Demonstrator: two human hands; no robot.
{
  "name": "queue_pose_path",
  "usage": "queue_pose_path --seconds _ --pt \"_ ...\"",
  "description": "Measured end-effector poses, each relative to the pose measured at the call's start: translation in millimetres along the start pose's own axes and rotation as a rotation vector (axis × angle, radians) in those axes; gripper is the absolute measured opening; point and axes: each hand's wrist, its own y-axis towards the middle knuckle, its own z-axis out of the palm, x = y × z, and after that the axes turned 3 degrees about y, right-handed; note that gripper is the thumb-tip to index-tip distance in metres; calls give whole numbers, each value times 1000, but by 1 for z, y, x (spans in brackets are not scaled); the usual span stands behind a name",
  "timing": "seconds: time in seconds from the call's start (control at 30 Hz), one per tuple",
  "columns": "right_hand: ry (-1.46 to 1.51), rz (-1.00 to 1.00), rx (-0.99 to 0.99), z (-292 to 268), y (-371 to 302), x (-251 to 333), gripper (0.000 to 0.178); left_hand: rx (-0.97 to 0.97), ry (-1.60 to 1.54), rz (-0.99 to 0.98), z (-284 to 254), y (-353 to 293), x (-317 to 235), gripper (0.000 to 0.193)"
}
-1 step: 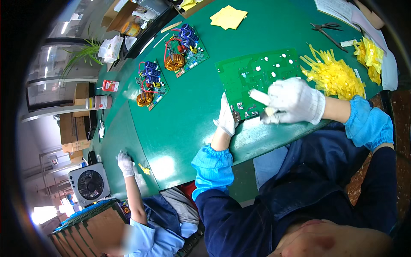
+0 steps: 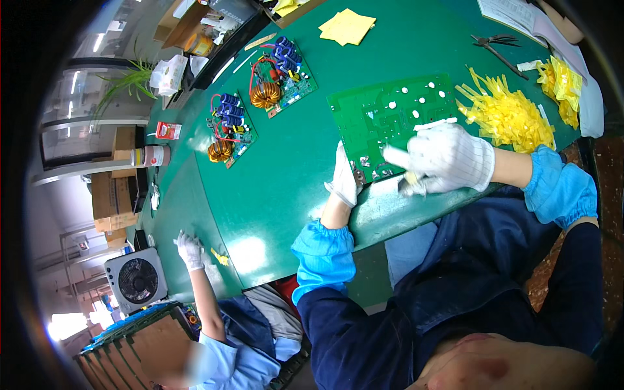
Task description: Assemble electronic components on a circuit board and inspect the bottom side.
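A green circuit board [image 2: 383,104] is held tilted above the green table, its solder side with several white dots towards me. My left hand [image 2: 343,179], in a white glove, grips its lower left edge; some of its fingers are hidden behind the board. Over the board's lower right part is my right hand [image 2: 448,159], also white-gloved. One finger points left across the board while the others are bent and blurred by motion. Whether anything is in this hand I cannot make out. Nearest to it on the right lies a pile of yellow tape strips [image 2: 507,114].
Two circuit boards with coils [image 2: 283,75] [image 2: 231,130] lie to the left. Yellow sheets [image 2: 348,27] are at the back, and pliers [image 2: 497,42] and a yellow bundle [image 2: 560,91] at right. A co-worker's gloved hand [image 2: 190,250] rests at the table's left, near a fan [image 2: 136,279].
My right hand has shifted slightly down and its fingers have changed position over the board. The co-worker's hand has moved a little to the left. My left hand and the board stay put.
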Motion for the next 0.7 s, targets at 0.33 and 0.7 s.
queue_pose_path --seconds 0.33,0.7 --pt "125 -75 -20 -6 0 5 28 -7 -422 -123 8 -2 -19 25" --pt "571 943 -545 -9 -41 -82 24 -96 -641 -205 15 -12 -32 23"
